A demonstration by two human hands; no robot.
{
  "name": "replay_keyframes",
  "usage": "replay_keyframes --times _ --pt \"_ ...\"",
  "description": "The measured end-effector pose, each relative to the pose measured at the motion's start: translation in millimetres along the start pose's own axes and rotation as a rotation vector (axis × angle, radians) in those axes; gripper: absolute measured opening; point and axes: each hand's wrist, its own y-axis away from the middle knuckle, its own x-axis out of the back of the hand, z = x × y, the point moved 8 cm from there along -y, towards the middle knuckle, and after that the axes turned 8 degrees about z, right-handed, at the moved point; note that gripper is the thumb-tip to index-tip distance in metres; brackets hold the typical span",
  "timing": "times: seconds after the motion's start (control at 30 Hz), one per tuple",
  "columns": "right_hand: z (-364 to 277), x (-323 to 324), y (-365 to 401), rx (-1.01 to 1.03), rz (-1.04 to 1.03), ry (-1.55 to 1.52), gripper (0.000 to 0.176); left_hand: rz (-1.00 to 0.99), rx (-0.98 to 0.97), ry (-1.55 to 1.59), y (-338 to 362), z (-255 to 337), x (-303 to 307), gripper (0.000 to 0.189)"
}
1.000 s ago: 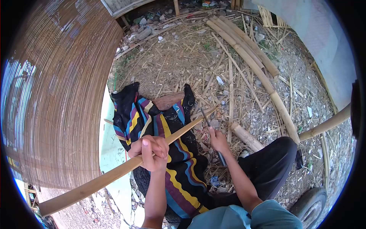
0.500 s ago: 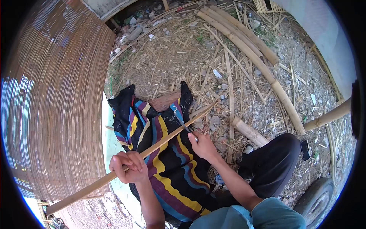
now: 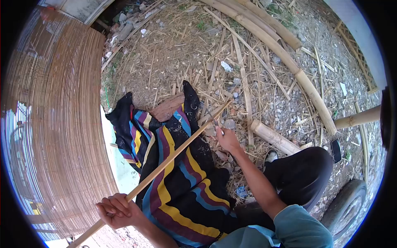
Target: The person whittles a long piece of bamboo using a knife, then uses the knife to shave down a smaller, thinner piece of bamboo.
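A long, narrow bamboo strip point(image 3: 173, 154) runs slantwise across the view, from the lower left up to its far tip over the littered ground. My left hand point(image 3: 118, 211) is closed round its lower part. Near the far end, my right hand point(image 3: 227, 139) grips a knife point(image 3: 214, 120) whose thin blade lies against the strip. Beneath the strip spreads a black cloth with yellow, blue and maroon stripes point(image 3: 194, 211), draped over my lap and down to the ground. Pale shavings dot its black upper part.
Bamboo poles point(image 3: 285, 58) lie at the upper right, with a short bamboo piece point(image 3: 275, 136) nearer my knee. A slatted bamboo screen point(image 3: 62, 115) stands on the left. A phone point(image 3: 336, 151) and a tyre point(image 3: 345, 206) are on the right. A reddish block point(image 3: 167, 107) sits by the cloth.
My left hand has moved down and left along with the strip. My right hand and the knife have shifted slightly up and right, closer to the strip's far tip.
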Motion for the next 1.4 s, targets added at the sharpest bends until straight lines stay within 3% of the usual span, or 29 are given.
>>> replay_keyframes --times 0.07,0.13,0.2,0.37,0.47,0.5,0.57,0.6,0.7,0.77,0.9,0.93,0.97,1.03,1.1,1.2,1.33,1.4 --pt "-6 4 0 0.010 -0.001 0.017 0.057 0.179 -0.019 -0.014 -4 1 7 0.042" --pt "-5 8 -14 0.025 0.009 0.028 0.058 0.105 -0.006 -0.017 -5 1 2 0.042" --pt "21 9 -38 -0.098 -0.094 0.178 0.060 0.046 -0.010 -0.028 -3 2 -9 0.042" --pt "0 4 -24 -0.074 -0.154 0.024 0.062 0.037 -0.031 -0.033 -6 2 -9 0.041" --pt "-4 -8 -17 0.042 -0.118 -0.002 0.065 0.001 0.005 0.012 -16 3 0 0.039" --pt "12 -13 -33 0.031 -0.125 -0.004 0.065 0.001 0.013 0.001 -16 4 2 0.039" --pt "80 -18 -76 -0.234 -0.146 0.106 0.065 0.060 -0.028 -0.010 -19 8 5 0.039" --pt "90 -12 -79 -0.239 -0.139 0.102 0.065 0.099 -0.027 0.008 -16 7 -3 0.039" --pt "88 2 -90 -0.122 -0.161 0.182 0.065 0.027 0.110 -0.017 -11 1 -15 0.035" --pt "45 -4 -60 0.064 -0.196 0.022 0.057 0.034 0.107 -0.011 -16 3 -5 0.034" --pt "44 -15 -70 0.077 -0.141 -0.005 0.051 -0.014 0.172 0.056 -28 -4 -5 0.036" --pt "43 -19 -74 0.074 -0.106 -0.015 0.050 0.129 0.109 -0.055 -30 1 7 0.037" --pt "35 -16 -73 0.066 -0.116 -0.019 0.050 0.130 0.112 -0.068 -33 0 5 0.037" --pt "18 -10 -76 0.017 -0.183 0.037 0.058 0.294 -0.082 -0.208 -41 2 16 0.040" --pt "22 -14 -73 0.055 -0.158 0.004 0.060 0.268 -0.098 -0.176 -40 7 16 0.041" --pt "26 -8 -57 -0.029 -0.207 -0.054 0.062 -0.034 0.173 0.034 -30 -5 -1 0.041" --pt "2 8 -36 0.136 -0.212 0.106 0.065 -0.103 0.143 0.009 -28 -4 -12 0.042" --pt "58 -7 -63 -0.098 -0.139 0.028 0.066 -0.111 0.119 0.010 -29 -3 -16 0.042"
